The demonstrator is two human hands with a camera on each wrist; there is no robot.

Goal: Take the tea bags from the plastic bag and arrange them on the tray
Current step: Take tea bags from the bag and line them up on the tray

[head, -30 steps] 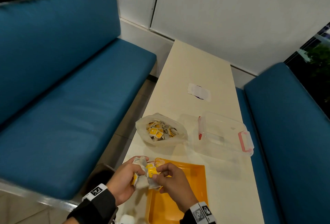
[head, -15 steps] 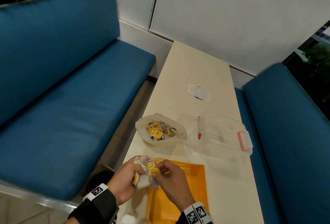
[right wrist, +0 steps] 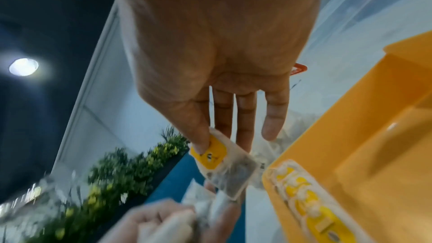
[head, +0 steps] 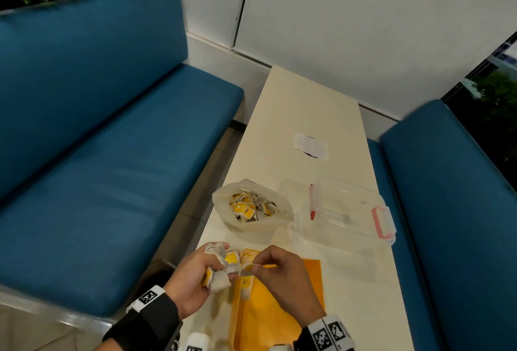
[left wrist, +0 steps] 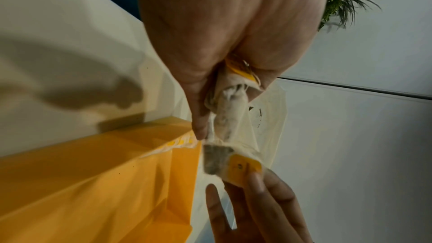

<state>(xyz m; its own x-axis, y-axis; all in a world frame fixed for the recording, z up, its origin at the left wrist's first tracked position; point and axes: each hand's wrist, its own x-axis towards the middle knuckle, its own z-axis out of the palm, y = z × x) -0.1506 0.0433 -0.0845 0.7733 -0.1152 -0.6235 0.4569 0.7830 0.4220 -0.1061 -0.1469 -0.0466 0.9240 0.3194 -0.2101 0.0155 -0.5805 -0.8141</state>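
My left hand [head: 195, 275] grips a bunch of tea bags [head: 221, 272] with yellow tags at the near left corner of the orange tray [head: 279, 322]. My right hand [head: 268, 264] pinches one tea bag [right wrist: 224, 165] by its yellow tag and holds it just off the bunch [left wrist: 229, 99]. A row of tea bags [right wrist: 308, 199] lies along the tray's left wall. The open plastic bag [head: 251, 208], full of tea bags, sits on the table beyond the tray.
A clear plastic box [head: 347, 210] with pink latches lies right of the bag, a red pen [head: 312, 205] beside it. A white paper [head: 310, 145] lies farther up the cream table [head: 307, 104]. Blue benches [head: 112, 155] flank both sides.
My right hand has shifted slightly right, drawing one tea bag away from the bunch in my left hand. The left hand has stayed in place.
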